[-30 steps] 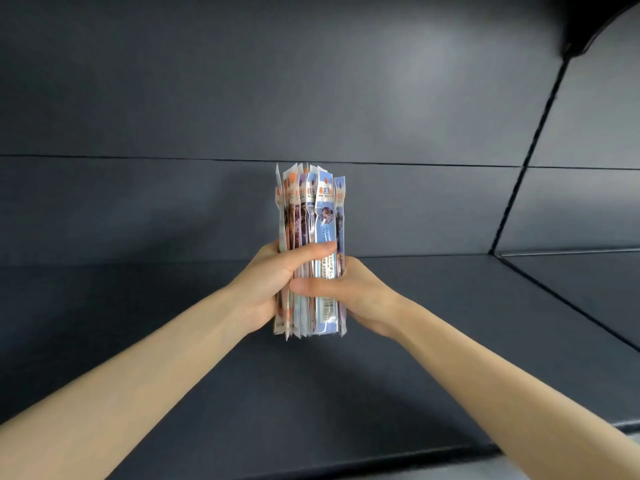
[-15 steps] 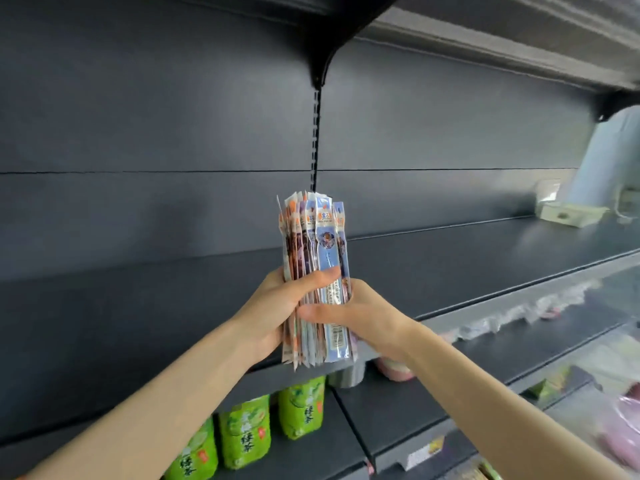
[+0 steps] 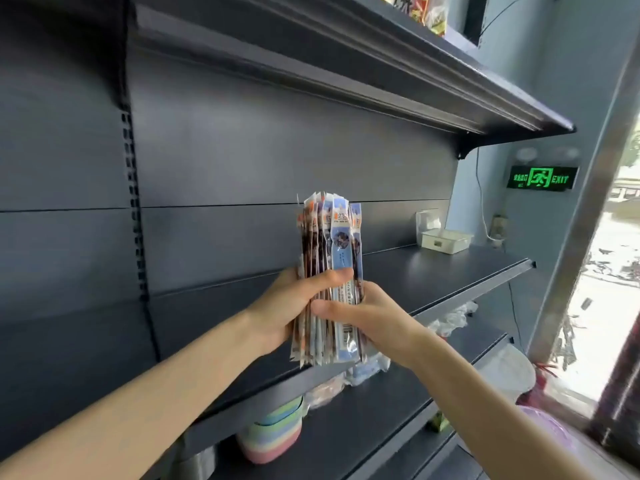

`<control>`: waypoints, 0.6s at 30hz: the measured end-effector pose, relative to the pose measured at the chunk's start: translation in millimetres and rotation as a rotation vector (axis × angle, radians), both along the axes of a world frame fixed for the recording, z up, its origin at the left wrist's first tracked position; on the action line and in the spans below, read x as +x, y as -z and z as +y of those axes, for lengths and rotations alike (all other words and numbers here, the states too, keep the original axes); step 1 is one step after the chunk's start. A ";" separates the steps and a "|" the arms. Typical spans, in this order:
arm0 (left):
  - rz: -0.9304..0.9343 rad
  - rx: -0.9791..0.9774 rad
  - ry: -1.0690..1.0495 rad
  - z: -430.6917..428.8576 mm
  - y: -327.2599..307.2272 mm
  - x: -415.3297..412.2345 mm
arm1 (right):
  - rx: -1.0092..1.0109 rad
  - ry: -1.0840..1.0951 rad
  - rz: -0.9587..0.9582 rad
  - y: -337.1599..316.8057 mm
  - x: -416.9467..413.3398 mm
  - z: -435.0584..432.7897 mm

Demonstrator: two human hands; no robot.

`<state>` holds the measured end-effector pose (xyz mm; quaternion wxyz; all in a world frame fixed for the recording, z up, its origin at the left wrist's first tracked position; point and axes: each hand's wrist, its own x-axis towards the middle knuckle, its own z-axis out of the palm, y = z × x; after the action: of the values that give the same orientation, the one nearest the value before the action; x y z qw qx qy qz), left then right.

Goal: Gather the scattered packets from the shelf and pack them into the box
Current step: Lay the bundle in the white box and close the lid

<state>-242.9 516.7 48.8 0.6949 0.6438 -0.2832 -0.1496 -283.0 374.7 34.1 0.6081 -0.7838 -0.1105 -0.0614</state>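
The packets (image 3: 332, 237) stand upright as one bundle, held in front of the shelf (image 3: 450, 268). The left hand (image 3: 287, 306) wraps them, thumb across the front, and the right hand (image 3: 377, 320) clasps the lower half, each grip closed tight. The view has swung right within the last second, revealing a white box (image 3: 446, 240) at the shelf's far end; packing looks next.

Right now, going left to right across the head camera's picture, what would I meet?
Slotted shelf upright → left hand → bundle of packets → right hand → white box on the shelf → green exit sign.
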 end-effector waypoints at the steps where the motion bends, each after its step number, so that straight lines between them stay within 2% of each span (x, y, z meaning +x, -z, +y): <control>1: -0.008 -0.003 0.015 -17.2 -0.1 10.3 | -0.007 0.021 -0.006 -1.1 7.1 -16.0; 6: -0.009 0.005 0.062 -111.3 -1.2 67.0 | -0.040 0.099 0.001 -10.6 46.8 -103.8; 11: -0.001 -0.032 0.139 -227.4 -5.3 108.8 | 0.008 0.210 0.008 -16.1 78.2 -212.7; 18: 0.022 -0.031 0.184 -389.9 3.3 144.1 | 0.026 0.213 0.015 -4.7 113.0 -375.1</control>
<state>-98.8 126.8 45.5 0.6913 0.6025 -0.3357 -0.2153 -169.9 -0.4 38.8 0.6092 -0.7834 -0.0211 -0.1214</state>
